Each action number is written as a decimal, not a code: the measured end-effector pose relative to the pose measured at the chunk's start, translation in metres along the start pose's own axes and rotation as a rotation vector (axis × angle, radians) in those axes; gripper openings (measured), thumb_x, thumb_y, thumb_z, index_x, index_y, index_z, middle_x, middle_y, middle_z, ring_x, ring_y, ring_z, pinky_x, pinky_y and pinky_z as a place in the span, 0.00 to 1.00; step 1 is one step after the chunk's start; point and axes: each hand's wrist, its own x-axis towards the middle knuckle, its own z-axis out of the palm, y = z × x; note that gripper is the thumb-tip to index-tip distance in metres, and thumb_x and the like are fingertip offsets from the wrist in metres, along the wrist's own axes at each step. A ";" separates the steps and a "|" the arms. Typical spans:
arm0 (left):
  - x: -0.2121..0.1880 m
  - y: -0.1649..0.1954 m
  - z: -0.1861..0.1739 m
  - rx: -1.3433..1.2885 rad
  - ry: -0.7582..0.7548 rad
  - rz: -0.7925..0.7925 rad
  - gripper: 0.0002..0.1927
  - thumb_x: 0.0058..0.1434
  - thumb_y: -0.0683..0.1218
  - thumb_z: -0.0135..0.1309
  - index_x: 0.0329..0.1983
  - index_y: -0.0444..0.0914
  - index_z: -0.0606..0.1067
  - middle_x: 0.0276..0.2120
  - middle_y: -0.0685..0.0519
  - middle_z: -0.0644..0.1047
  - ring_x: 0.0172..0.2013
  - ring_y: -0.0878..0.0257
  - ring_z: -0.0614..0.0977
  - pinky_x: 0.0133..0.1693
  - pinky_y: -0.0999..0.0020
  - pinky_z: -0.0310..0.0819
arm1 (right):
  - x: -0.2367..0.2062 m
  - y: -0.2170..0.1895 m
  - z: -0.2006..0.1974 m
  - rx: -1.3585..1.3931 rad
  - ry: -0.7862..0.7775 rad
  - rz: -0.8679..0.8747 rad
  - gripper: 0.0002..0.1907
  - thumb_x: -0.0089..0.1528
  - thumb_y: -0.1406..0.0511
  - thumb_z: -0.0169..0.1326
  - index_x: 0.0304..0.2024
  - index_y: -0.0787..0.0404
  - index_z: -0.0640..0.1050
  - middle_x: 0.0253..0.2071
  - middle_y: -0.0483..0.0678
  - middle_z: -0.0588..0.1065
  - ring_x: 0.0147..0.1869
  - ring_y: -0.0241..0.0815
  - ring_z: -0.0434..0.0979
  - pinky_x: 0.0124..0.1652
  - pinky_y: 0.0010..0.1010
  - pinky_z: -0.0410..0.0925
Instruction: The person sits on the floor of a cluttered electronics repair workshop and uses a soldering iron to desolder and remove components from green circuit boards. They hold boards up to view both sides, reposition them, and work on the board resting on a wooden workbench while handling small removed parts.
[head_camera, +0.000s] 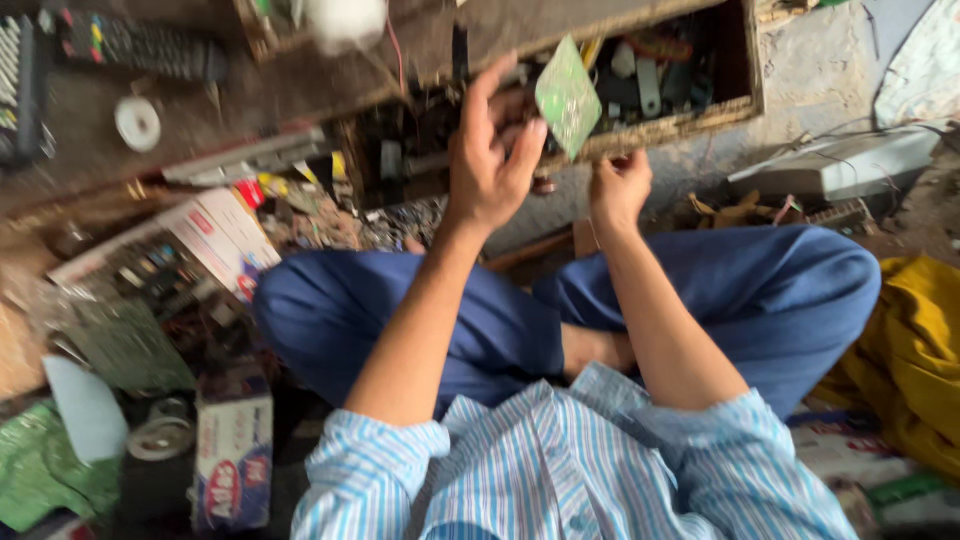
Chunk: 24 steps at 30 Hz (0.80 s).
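Sitting cross-legged on the floor (830, 70), the person raises both hands toward the upper middle of the frame. The left hand (490, 150) has its fingers curled around a small dark part, thumb and fingertips closed on it, and the tips touch the lower edge of a small green circuit board (567, 95) that stands tilted just above them. The right hand (620, 185) sits just right of and below the left, closed into a loose fist; whether it grips anything I cannot tell.

Behind the board, along the top of the frame, an open wooden box (745, 70) holds a jumble of dark parts, its right wall ending close to bare pale floor at the upper right. A grey flat device (840, 165) lies at the right edge, with a yellow cloth (915, 350) below it.

The left half of the frame is crowded: a remote control (140, 45) and a white tape roll (137, 123) at the upper left, a printed carton (225, 235) beside the left knee, a larger green circuit board (125, 345) under it, and a second carton (232, 460) at the lower left. Open room is scarce; the only free strip lies between the knees and the box edge.
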 end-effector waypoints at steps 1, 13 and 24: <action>0.003 0.002 0.001 0.003 -0.007 0.034 0.31 0.75 0.37 0.52 0.77 0.38 0.55 0.58 0.45 0.77 0.53 0.64 0.81 0.52 0.71 0.79 | -0.014 -0.004 -0.020 0.217 -0.015 0.033 0.11 0.65 0.71 0.57 0.50 0.64 0.74 0.36 0.45 0.76 0.33 0.35 0.73 0.31 0.26 0.67; -0.052 0.097 0.014 0.375 -0.201 0.277 0.31 0.75 0.38 0.61 0.73 0.41 0.58 0.65 0.48 0.72 0.59 0.59 0.83 0.58 0.69 0.83 | -0.098 -0.141 -0.088 0.269 -0.876 -0.518 0.50 0.67 0.79 0.67 0.79 0.57 0.49 0.70 0.53 0.66 0.74 0.44 0.69 0.72 0.37 0.68; -0.054 0.125 -0.003 0.426 -0.240 0.186 0.23 0.67 0.44 0.66 0.62 0.32 0.73 0.54 0.44 0.81 0.52 0.55 0.87 0.54 0.65 0.83 | -0.128 -0.170 -0.076 0.228 -0.931 -0.481 0.54 0.60 0.73 0.70 0.76 0.56 0.47 0.64 0.54 0.73 0.66 0.45 0.78 0.65 0.38 0.76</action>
